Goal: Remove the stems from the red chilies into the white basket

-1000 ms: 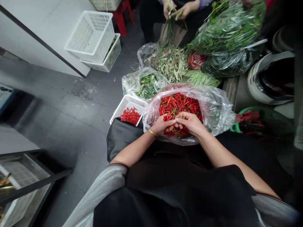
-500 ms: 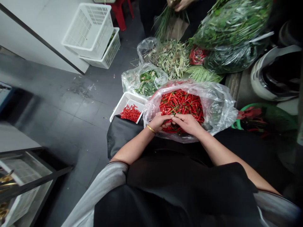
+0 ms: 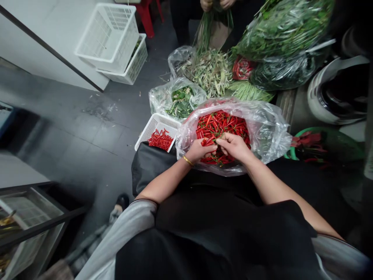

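Observation:
A clear plastic bag (image 3: 266,130) full of red chili peppers (image 3: 218,118) with green stems lies open in front of me. Over the heap, my left hand (image 3: 198,151) is closed around a few red chilies, their ends showing past the thumb. My right hand (image 3: 235,147) meets it from the other side, thumb and finger pinched at the green stem end of a chili. To the left of the bag, a small white basket (image 3: 142,136) contains loose red chilies (image 3: 161,139), on which no green stems show.
Beyond the bag lie a bag of green leaves (image 3: 182,101), a pile of trimmings (image 3: 214,74) and bagged greens (image 3: 291,31). Opposite, another person's hands (image 3: 217,4) hold long green stalks. White crates (image 3: 109,39) stand far left. Someone's shoe (image 3: 122,201) is on the floor at lower left.
My right hand has drawn slightly up and right, apart from my left. The other person's hands have shifted with the stalks. A passer-by's leg and shoe have appeared at lower left.

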`<state>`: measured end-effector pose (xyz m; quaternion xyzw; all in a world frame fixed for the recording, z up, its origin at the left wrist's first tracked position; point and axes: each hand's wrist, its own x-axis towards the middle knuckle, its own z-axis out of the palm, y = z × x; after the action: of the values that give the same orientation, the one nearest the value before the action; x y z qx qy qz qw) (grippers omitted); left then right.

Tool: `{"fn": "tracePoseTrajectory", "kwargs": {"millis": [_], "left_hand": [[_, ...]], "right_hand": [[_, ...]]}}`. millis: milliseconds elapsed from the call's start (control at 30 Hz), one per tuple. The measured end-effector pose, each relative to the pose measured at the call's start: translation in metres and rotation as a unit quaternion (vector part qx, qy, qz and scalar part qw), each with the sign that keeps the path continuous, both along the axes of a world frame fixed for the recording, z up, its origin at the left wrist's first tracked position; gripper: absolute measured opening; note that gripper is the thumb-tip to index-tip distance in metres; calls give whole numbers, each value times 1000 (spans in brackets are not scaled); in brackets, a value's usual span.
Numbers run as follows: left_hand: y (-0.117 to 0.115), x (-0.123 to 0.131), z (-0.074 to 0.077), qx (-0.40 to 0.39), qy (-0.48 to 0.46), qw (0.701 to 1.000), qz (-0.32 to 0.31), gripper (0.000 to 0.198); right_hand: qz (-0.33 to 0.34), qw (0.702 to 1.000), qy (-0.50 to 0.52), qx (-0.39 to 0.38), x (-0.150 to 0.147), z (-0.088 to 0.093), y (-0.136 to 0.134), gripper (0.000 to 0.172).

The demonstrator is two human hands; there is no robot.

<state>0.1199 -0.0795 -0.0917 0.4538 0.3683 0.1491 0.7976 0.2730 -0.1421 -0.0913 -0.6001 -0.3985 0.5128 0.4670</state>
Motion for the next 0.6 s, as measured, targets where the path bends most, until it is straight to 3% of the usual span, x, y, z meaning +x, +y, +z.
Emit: {"fn": "tracePoseTrajectory", "kwargs": {"millis": [100,200,333,433,500,600], "left_hand": [[0,-2,1,9,-62,998,-21,47],[2,-4,-1,-14,-95,995,-37,49],[6,-6,-8,-82,-116,988,-57,47],[9,-6,-8,-108,-111,986,-68,46],[8,-6,-6,-94,-93,989,-65,44],[5,-2,-7,-13,-40,999,-11,39]], "right_hand": [[-30,977,208,-26,-18,-1,1,47],[-55,960,274,-26,-27,-7,-2,48],[-82,989,125,7,-15,-9,-3,49],[-74,996,-26,31,3,2,-3,47],[-59,993,-94,29,6,13,-4,46],[-36,982,-183,27,-11,28,-9,45]]}}
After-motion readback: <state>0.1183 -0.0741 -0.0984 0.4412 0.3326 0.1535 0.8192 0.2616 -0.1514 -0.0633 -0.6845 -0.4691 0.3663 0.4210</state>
